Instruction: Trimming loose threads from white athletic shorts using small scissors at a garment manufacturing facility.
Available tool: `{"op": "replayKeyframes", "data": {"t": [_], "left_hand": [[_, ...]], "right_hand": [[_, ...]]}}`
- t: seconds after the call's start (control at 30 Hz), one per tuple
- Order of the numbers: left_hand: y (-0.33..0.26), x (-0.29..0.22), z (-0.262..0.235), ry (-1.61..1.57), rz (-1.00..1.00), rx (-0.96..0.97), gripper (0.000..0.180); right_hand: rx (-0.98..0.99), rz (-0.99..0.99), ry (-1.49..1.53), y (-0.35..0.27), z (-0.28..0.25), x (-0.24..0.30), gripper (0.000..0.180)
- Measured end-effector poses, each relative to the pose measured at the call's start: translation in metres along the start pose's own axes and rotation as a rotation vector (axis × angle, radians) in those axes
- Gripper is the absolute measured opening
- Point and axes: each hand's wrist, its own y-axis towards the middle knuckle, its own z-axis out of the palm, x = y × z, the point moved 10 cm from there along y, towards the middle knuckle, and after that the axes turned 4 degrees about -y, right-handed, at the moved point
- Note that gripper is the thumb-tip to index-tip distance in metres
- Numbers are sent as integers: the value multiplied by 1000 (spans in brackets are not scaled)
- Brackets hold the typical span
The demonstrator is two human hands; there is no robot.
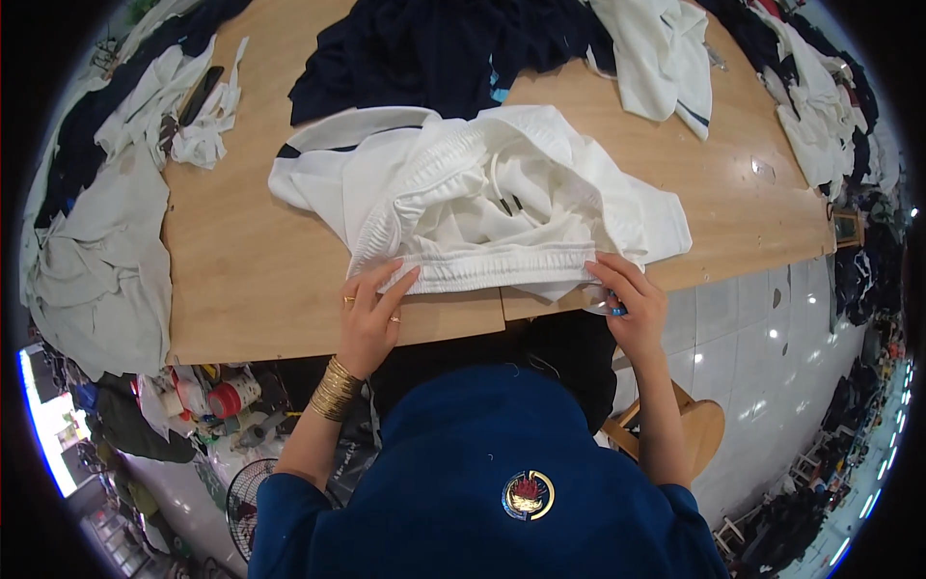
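Left hand [369, 314] and right hand [627, 301], each grip pinched on the elastic waistband of white shorts [482, 207] at worktop [241, 270] centre. Soft, light, limp cloth; the waistband looks the firmest hold. Dark garments [434, 48] at 12 o'clock, pale pile [92, 261] at 9, tiled floor [762, 338] at 4.

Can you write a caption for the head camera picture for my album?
Both hands hold white shorts by the waistband on a wooden table.

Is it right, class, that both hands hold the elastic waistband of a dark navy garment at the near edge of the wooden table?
Not quite. The head view shows the left hand and right hand holding a white garment, not navy, at the wooden table edge.
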Motion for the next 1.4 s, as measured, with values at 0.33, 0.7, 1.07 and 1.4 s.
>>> {"op": "replayKeyframes", "data": {"t": [0.33, 0.7, 1.07, 1.4], "left_hand": [[3, -3, -35, -300, -63, -176, 30], [-35, -20, 82, -1340, -726, 639, 25], [-22, -33, 64, -1246, -756, 862, 24], [147, -25, -32, -306, 65, -178, 34]], "right_hand": [[-80, 241, 244, -9, -29, -13, 31], [-191, 435, 172, -3, -37, -25, 19], [-163, 530, 151, 8, -33, -26, 24], [-106, 388, -17, 35, 0, -53, 21]]}}
